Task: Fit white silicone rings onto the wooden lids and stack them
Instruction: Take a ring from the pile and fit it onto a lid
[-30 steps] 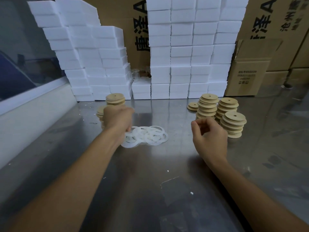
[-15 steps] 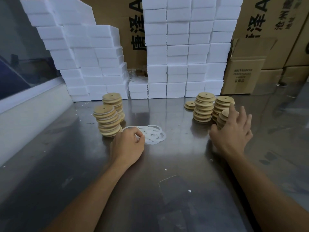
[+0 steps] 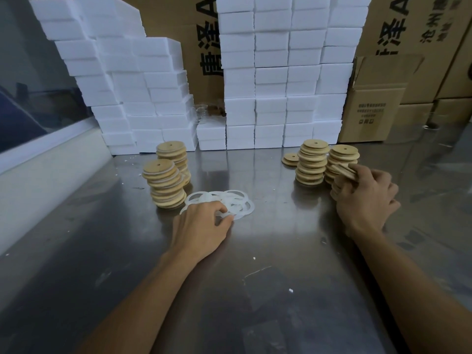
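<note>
A loose heap of thin, translucent white silicone rings (image 3: 224,204) lies flat on the brushed steel table (image 3: 268,251), just left of centre frame. My left hand (image 3: 201,229) rests on its near edge with the fingertips curled onto one ring; whether they actually pinch it I cannot tell. My right hand (image 3: 365,198), at centre right, grips a pale round wooden lid (image 3: 345,170), tilted, lifted just above the nearest right-hand stack (image 3: 335,190) — most of that stack is hidden behind my knuckles. Two more lid stacks (image 3: 313,162) stand behind it, smooth discs with a small centre hole, and a single lid (image 3: 290,159) lies flat beside them. At centre left, two uneven lid stacks (image 3: 164,185) lean slightly. Behind — blocky white foam boxes (image 3: 270,72) and printed cardboard cartons (image 3: 383,98), cut off by the top edge.
</note>
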{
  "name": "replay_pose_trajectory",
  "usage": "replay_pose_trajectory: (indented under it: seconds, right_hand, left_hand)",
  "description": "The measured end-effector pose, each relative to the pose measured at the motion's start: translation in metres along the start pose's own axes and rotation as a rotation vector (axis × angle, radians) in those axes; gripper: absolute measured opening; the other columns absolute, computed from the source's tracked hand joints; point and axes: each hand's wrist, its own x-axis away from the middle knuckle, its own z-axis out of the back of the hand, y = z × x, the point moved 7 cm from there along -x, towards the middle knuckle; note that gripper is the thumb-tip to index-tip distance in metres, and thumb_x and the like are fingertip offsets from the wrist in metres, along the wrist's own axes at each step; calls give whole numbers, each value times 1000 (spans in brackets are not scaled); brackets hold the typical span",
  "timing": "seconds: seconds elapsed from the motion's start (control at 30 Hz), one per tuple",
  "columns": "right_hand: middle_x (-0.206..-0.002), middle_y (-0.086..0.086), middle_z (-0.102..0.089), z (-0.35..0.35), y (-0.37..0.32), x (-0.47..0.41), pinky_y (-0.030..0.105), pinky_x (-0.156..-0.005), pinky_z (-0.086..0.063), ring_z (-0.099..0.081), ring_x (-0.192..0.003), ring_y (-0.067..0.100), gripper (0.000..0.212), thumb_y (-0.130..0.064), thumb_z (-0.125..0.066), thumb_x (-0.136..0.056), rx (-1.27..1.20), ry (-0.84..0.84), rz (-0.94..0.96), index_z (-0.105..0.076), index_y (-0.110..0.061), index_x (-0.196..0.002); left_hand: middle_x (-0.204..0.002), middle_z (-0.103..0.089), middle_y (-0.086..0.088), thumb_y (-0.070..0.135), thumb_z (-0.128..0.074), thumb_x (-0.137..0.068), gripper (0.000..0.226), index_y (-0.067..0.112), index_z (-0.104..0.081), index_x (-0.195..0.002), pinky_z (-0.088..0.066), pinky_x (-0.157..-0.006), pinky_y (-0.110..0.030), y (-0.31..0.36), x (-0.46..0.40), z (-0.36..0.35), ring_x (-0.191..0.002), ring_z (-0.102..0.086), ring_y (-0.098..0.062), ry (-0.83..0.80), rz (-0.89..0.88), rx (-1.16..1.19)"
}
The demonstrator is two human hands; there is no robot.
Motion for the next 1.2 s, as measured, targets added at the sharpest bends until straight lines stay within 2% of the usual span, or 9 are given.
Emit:
replay_pose_trajectory:
  seconds: [0.13, 0.4, 0.5, 0.6, 0.8, 0.9, 1.0, 1.13, 1.2]
  right_hand:
    - [-120, 18, -55, 1, -13, 4, 49, -92, -36, -49, -109, 38, 26, -22, -49, -99, -92, 48, 162, -53, -13, -123]
    - [-68, -4, -66, 0, -21, 15, 36, -70, -53, -67, -67, 22, 20, -31, -46, -102, -486, -13, 118, -53, -36, -120]
    - [-86, -8, -70, 0, -24, 19, 28, -73, -57, -71, -73, 15, 26, -20, -57, -97, -585, -18, 86, -61, -28, -122]
    - [-107, -8, -70, -3, -22, 23, 40, -90, -56, -68, -95, 16, 33, -19, -65, -86, -655, -36, 6, -62, -29, -118]
    - [-85, -45, -55, -7, -21, 25, 51, -85, -56, -57, -83, -10, 22, -37, -67, -84, -730, -84, -69, -68, -24, -102]
    - [-86, -40, -56, -6, -18, 23, 26, -89, -46, -50, -92, -18, 14, -22, -62, -90, -653, -53, -27, -65, -24, -103]
    - [-101, -30, -50, -7, -20, 25, 0, -79, -34, -45, -96, -25, 39, -20, -60, -90, -631, -77, -3, -53, -26, -128]
    - [-114, -15, -54, -11, -25, 30, 38, -89, -55, -59, -104, 9, 51, -22, -65, -90, -630, -134, -4, -45, -24, -137]
    - [-119, -6, -57, -13, -29, 32, 42, -74, -60, -69, -90, 16, 48, -23, -63, -92, -631, -169, 10, -45, -24, -136]
  left_hand:
    - [-99, -73, 8, 41, -62, -91, 17, 31, -75, -98, -44, -74, -29, 1, -1, -2, -97, -62, -18, -17, -6, -17]
    - [-93, -67, 7, 41, -64, -91, 17, 29, -77, -93, -47, -73, -33, 5, -1, -1, -90, -58, -17, -53, -50, -20]
    - [-99, -65, 4, 35, -58, -95, 21, 21, -74, -94, -47, -76, -37, 10, -1, -4, -92, -58, -19, -80, -92, -78]
    - [-104, -62, 5, 31, -53, -98, 21, 19, -69, -96, -46, -75, -34, 13, -1, -6, -93, -58, -18, -79, -114, -111]
    - [-95, -55, 12, 37, -62, -92, 16, 22, -64, -89, -40, -71, -28, 12, -2, -4, -89, -54, -12, -121, -90, -46]
    - [-96, -53, 11, 36, -59, -94, 15, 22, -63, -89, -42, -72, -30, 14, -2, -5, -88, -54, -14, -158, -91, -68]
    - [-102, -53, 7, 32, -53, -98, 14, 21, -60, -96, -39, -71, -30, 16, -3, -8, -88, -53, -15, -198, -92, -120]
    - [-106, -50, 5, 27, -43, -101, 14, 19, -54, -100, -38, -70, -32, 17, -3, -10, -89, -52, -18, -225, -99, -175]
    - [-101, -47, 6, 23, -41, -101, 12, 16, -50, -96, -38, -68, -33, 17, -2, -8, -84, -50, -18, -206, -120, -137]
